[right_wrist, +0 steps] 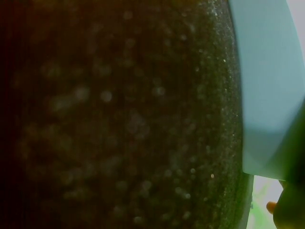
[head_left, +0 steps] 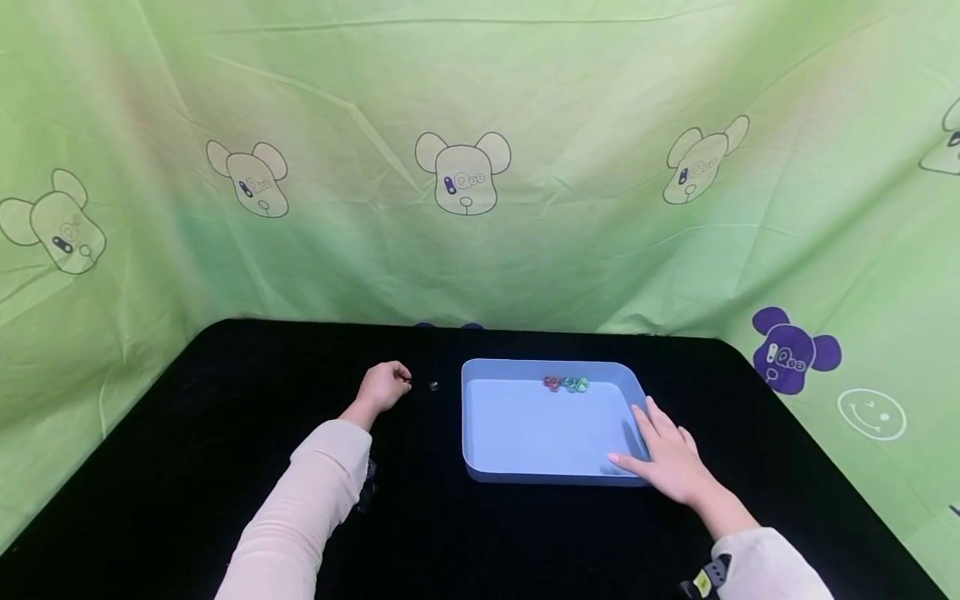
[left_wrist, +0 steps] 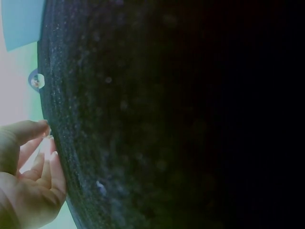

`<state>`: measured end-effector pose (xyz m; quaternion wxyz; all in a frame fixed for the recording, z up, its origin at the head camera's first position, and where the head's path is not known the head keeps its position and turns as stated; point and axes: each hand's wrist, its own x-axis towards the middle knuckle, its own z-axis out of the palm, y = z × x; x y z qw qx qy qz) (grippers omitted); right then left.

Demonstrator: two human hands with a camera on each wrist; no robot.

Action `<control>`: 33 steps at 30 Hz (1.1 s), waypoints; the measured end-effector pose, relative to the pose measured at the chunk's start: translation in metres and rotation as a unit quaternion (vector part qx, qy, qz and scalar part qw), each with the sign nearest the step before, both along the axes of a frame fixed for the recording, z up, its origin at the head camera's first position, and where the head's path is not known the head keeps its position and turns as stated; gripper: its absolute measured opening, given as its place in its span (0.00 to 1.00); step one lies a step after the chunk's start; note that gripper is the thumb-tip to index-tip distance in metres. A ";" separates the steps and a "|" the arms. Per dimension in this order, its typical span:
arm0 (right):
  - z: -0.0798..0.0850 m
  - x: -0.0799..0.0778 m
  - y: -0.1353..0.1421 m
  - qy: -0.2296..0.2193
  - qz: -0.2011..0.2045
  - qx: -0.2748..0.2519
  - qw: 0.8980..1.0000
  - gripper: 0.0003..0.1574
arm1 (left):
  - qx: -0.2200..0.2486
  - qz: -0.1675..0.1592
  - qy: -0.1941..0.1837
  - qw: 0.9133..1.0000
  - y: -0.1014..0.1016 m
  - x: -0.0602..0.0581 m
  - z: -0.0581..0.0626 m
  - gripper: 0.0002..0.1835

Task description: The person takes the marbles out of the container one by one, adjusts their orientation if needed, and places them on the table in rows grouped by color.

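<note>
My left hand (head_left: 385, 387) is over the black cloth, left of the tray, thumb and fingers curled together at the tips. In the left wrist view, a small glassy bead, mostly hidden, shows between the thumb and fingertips of that hand (left_wrist: 35, 167). A single clear bead (head_left: 433, 386) lies on the cloth just right of the left hand. The blue tray (head_left: 555, 433) holds a short row of red beads (head_left: 552, 383) and blue-green beads (head_left: 573, 385) by its far wall. With fingers spread, my right hand (head_left: 671, 458) rests on the tray's right rim near the front corner.
Black cloth (head_left: 225, 433) covers the table around the tray. A green printed curtain (head_left: 465, 267) hangs behind and at both sides. The table's far edge runs a short way behind the tray.
</note>
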<state>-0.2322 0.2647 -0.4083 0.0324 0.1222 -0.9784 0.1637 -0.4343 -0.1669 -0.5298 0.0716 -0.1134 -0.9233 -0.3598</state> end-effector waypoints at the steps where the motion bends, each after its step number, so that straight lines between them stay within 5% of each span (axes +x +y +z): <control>1: 0.000 0.000 0.000 0.000 0.001 -0.001 1.000 0.55 | -0.001 0.002 -0.012 1.000 0.003 0.008 0.011 0.09; 2: 0.000 0.000 0.000 0.000 0.001 -0.002 1.000 0.55 | -0.004 0.001 -0.023 1.000 0.004 0.013 0.017 0.09; 4: 0.001 0.001 0.000 0.002 -0.001 -0.001 1.000 0.55 | -0.009 0.001 -0.002 1.000 0.003 0.006 0.007 0.08; 6: 0.000 0.001 0.001 0.003 -0.003 -0.001 1.000 0.55 | -0.025 0.011 -0.013 1.000 -0.001 -0.018 -0.020 0.08; 9: -0.001 0.000 0.001 0.003 -0.003 -0.001 1.000 0.55 | -0.023 0.001 0.037 0.999 -0.016 -0.065 -0.081 0.10; 12: -0.003 0.000 0.002 0.001 -0.002 -0.004 1.000 0.55 | -0.019 0.002 0.022 1.000 -0.022 -0.078 -0.095 0.10; 14: -0.003 0.000 0.002 0.002 -0.001 -0.005 1.000 0.55 | -0.019 0.007 0.017 1.000 -0.019 -0.068 -0.083 0.10; 19: -0.002 0.000 0.002 0.003 0.000 -0.005 1.000 0.55 | -0.019 0.027 -0.027 0.999 0.007 0.012 0.016 0.07; 21: -0.001 0.001 0.002 0.002 -0.001 -0.005 1.000 0.55 | -0.014 0.032 -0.056 0.998 0.013 0.033 0.043 0.07; 22: -0.001 0.000 0.002 0.002 -0.001 -0.004 1.000 0.55 | -0.004 0.028 -0.054 0.998 0.014 0.038 0.049 0.07; 25: -0.001 0.000 0.002 0.001 -0.001 -0.005 1.000 0.55 | 0.025 0.008 -0.031 0.999 0.007 0.028 0.034 0.09; 28: -0.001 0.000 0.001 0.001 0.000 -0.006 1.000 0.55 | 0.038 0.005 -0.034 0.999 0.008 0.036 0.041 0.11; 33: -0.002 0.000 0.001 0.002 -0.001 -0.006 1.000 0.55 | 0.029 0.032 -0.079 0.996 0.025 0.088 0.103 0.11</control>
